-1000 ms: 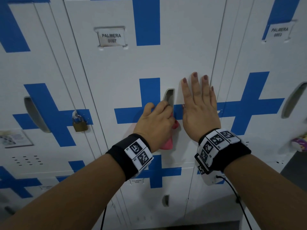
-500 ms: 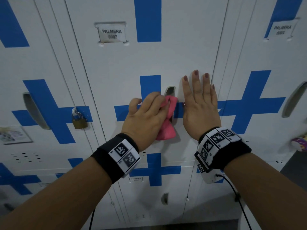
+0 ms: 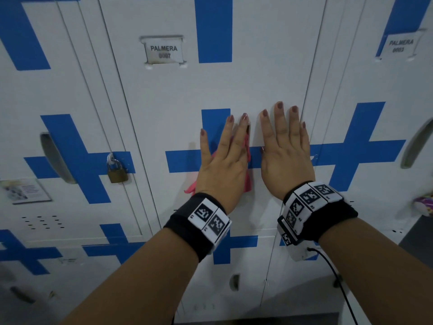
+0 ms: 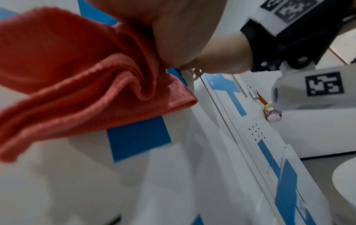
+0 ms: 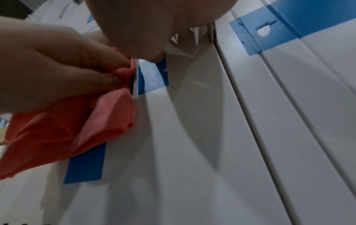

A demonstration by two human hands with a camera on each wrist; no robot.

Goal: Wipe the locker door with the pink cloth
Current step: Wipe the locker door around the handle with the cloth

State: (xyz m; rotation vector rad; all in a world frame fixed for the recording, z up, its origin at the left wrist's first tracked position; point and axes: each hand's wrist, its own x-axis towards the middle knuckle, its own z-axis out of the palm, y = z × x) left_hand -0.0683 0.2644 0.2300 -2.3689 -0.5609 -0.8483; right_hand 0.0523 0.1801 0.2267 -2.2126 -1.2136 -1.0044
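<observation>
The white locker door [image 3: 210, 90] has a blue cross and a name plate reading PALMERA 0007. My left hand [image 3: 225, 160] lies flat on the centre of the cross with its fingers straight, pressing the pink cloth [image 3: 248, 184] against the door. Only the cloth's edges show around the palm in the head view. Folds of the pink cloth [image 4: 77, 83] bunch under the palm in the left wrist view, and the pink cloth [image 5: 67, 129] sits beside the door's handle slot. My right hand [image 3: 284, 156] rests flat on the door just right of the left hand, holding nothing.
A brass padlock [image 3: 117, 172] hangs on the locker to the left. The locker on the right has a recessed handle [image 3: 414, 146] and a colourful key charm [image 3: 425, 205] hanging from it. More locker doors [image 3: 222, 289] sit below.
My left hand has slid up the door with the cloth and gone from curled fingers to a flat, straight-fingered press. The right hand has stayed where it was.
</observation>
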